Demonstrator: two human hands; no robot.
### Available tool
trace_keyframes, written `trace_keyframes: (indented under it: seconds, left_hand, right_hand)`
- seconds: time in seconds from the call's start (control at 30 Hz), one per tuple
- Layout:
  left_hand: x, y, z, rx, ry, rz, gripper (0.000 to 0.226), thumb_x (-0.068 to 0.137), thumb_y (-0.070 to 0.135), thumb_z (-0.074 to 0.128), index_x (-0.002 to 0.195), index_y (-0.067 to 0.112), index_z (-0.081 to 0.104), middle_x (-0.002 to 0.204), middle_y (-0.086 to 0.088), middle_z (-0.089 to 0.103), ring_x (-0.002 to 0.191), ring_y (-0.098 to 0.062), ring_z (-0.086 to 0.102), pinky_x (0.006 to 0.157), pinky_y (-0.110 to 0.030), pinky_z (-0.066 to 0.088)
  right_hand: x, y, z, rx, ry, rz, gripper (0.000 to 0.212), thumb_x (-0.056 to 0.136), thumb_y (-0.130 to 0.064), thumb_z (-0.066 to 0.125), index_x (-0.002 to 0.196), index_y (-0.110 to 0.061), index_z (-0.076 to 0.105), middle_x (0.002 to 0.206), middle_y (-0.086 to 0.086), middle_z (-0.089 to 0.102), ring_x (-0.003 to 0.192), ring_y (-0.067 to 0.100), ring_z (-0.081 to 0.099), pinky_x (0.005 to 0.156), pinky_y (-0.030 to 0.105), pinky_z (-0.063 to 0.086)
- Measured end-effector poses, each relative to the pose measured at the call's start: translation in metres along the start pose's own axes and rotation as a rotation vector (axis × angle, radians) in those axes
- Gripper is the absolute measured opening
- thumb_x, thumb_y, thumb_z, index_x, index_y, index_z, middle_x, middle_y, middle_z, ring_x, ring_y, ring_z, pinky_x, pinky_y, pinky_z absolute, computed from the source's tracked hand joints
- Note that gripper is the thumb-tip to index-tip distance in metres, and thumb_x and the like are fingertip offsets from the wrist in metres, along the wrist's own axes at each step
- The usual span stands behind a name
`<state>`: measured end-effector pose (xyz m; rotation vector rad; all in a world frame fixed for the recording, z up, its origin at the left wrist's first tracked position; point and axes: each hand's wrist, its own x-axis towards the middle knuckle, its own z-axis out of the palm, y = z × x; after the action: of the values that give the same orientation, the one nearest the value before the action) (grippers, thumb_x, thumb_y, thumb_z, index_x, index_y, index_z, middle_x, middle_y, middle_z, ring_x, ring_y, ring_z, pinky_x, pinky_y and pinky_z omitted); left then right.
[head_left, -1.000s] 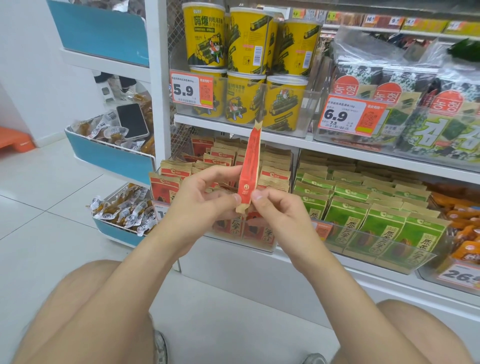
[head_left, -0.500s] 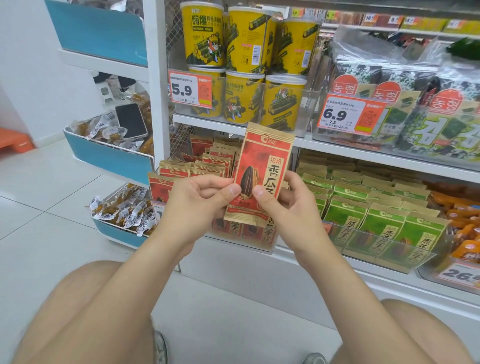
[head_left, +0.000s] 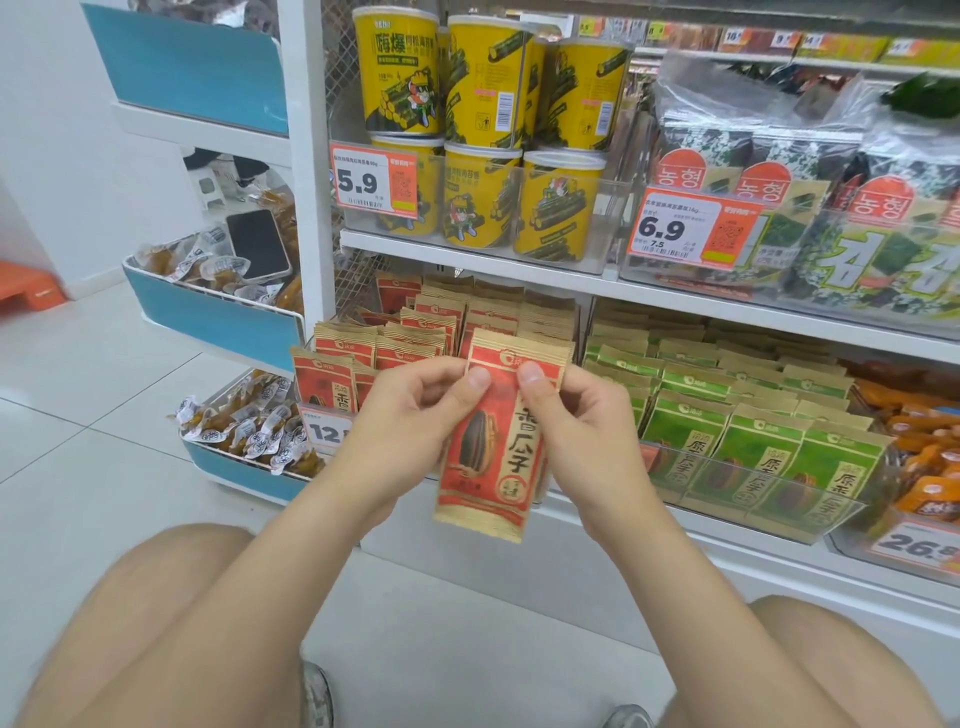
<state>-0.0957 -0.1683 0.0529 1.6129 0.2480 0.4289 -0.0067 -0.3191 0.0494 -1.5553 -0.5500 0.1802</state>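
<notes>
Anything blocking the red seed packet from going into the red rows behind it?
The left hand and right hand pinch the red packet just before the red rows; nothing visible stands between.

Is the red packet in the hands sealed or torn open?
Sealed, it seems: the red packet shows an unbroken crimped top edge, and the left hand and right hand pinch it below. Its back is hidden.
</notes>
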Motion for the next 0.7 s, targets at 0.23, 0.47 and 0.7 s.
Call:
trace_keyframes:
  seconds: [0.23, 0.47, 0.7]
  left_hand:
    - [-0.002, -0.001, 0.014, -0.105, 0.188, 0.018, 0.025, 0.111, 0.029, 0.055, 0.115, 0.017, 0.077, 0.099, -0.005, 0.083, 0.089, -0.022, 0.081, 0.072, -0.028, 0.065]
    - [-0.002, -0.001, 0.018, -0.091, 0.196, 0.037, 0.028, 0.113, 0.031, 0.052, 0.113, 0.018, 0.076, 0.096, -0.004, 0.083, 0.086, -0.019, 0.081, 0.071, -0.026, 0.064]
    - [0.002, -0.002, 0.012, -0.186, 0.275, 0.088, 0.027, 0.112, 0.031, 0.055, 0.112, 0.021, 0.080, 0.107, -0.004, 0.083, 0.102, -0.024, 0.079, 0.092, -0.047, 0.063]
  right_hand:
    - [0.000, -0.007, 0.005, 0.167, -0.075, 0.147, 0.058, 0.110, -0.045, 0.051, 0.094, 0.006, 0.075, 0.091, 0.016, 0.081, 0.079, 0.022, 0.075, 0.073, 0.029, 0.062]
    - [0.001, -0.005, 0.006, 0.233, -0.052, 0.178, 0.055, 0.112, -0.041, 0.049, 0.099, 0.006, 0.074, 0.089, 0.017, 0.079, 0.077, 0.021, 0.073, 0.069, 0.029, 0.061]
    - [-0.005, -0.003, 0.005, 0.131, -0.222, 0.113, 0.025, 0.110, -0.022, 0.060, 0.112, -0.003, 0.076, 0.101, 0.012, 0.082, 0.089, 0.021, 0.080, 0.073, 0.029, 0.063]
